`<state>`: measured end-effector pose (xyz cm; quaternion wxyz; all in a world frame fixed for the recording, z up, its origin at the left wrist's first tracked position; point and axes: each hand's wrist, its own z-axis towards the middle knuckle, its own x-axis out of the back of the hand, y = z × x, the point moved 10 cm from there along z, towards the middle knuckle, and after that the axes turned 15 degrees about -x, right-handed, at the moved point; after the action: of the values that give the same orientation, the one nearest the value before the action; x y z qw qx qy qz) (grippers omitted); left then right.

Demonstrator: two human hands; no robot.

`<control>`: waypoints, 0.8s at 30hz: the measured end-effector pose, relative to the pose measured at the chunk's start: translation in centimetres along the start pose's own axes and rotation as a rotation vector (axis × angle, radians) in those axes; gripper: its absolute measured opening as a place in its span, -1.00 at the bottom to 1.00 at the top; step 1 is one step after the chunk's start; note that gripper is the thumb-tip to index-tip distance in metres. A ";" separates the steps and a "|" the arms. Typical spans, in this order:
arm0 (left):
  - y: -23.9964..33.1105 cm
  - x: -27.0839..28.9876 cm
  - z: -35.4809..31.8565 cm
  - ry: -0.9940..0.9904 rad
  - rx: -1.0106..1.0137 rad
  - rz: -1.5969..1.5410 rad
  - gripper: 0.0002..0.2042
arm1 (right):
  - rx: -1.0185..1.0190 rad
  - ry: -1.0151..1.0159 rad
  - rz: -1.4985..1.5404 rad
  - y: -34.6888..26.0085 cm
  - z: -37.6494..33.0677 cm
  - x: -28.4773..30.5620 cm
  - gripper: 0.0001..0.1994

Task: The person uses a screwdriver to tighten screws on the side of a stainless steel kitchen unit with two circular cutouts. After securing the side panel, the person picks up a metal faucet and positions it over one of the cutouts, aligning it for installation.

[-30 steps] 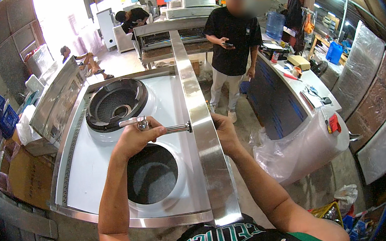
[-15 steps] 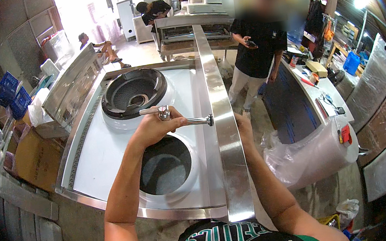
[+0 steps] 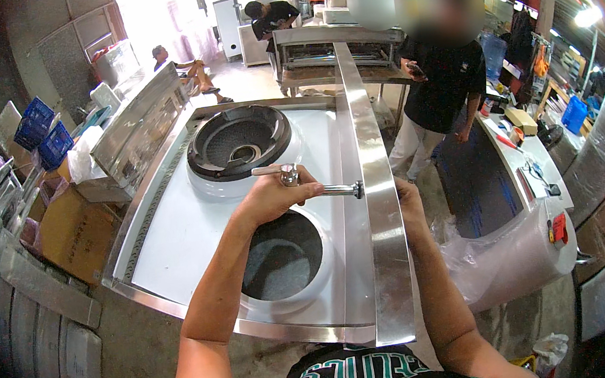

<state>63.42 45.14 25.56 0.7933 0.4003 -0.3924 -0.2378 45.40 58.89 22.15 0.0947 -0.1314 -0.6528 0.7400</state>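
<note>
My left hand (image 3: 272, 197) is closed around a chrome faucet (image 3: 338, 189) with a lever handle. The faucet lies level, its base end against the upright stainless steel panel (image 3: 384, 232) along the right side of a wok range. On the panel's outer side is my right hand (image 3: 409, 203), level with the faucet's base; its fingers are hidden behind the steel. Below my left wrist the range's white top (image 3: 168, 256) has a round burner opening (image 3: 280, 259) with a raised white collar. Farther back, a black burner ring (image 3: 237, 142) sits on the other collar.
A person in a black shirt (image 3: 446, 72) stands beyond the panel with a phone. To my right are a bubble-wrap roll (image 3: 512, 258) and a cluttered white bench (image 3: 526, 152). Blue crates (image 3: 55, 146) and a cardboard box (image 3: 77, 237) are at left. Two more people are farther back.
The whole view has shifted, so the range and both hands appear farther right. My left hand keeps its grip on the faucet, which stays against the panel.
</note>
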 end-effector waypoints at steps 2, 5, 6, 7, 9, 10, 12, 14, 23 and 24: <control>-0.1 0.0 0.1 0.007 0.000 0.005 -0.81 | 0.034 -0.026 -0.029 -0.8 -0.2 -0.3 -0.67; -0.3 0.1 0.1 0.014 0.018 0.020 -0.81 | -0.033 0.031 -0.203 -1.0 -0.3 -0.4 -0.69; -0.3 0.0 0.1 0.013 0.024 0.020 -0.81 | -0.031 0.045 -0.224 -1.3 -0.3 -0.5 -0.69; -0.2 0.1 0.1 0.020 0.020 0.025 -0.81 | -0.029 0.058 -0.245 -1.5 -0.4 -0.5 -0.69; 0.2 0.1 0.0 0.018 0.000 0.013 -0.81 | -0.035 0.076 -0.289 -1.8 -0.5 -0.6 -0.69; 0.2 0.1 0.0 0.020 0.007 0.013 -0.81 | -0.042 0.081 -0.313 -1.8 -0.4 -0.5 -0.69; 0.5 0.0 0.0 0.016 -0.004 -0.010 -0.81 | -0.062 0.083 -0.348 -1.4 -0.2 -0.5 -0.67; 0.4 0.1 0.0 0.019 0.005 0.003 -0.81 | -0.092 0.076 -0.367 -0.7 0.1 -0.3 -0.64; 0.2 0.4 -0.1 0.023 0.067 0.128 -0.77 | 0.089 0.050 -0.478 -2.3 -0.7 -1.0 -0.60; 0.1 0.4 -0.1 0.033 0.084 0.094 -0.78 | 0.042 0.059 -0.472 -2.2 -0.6 -0.8 -0.60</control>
<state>63.74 45.00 25.80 0.7925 0.4181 -0.4072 -0.1769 46.31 59.47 24.31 0.2869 0.0055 -0.6470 0.7065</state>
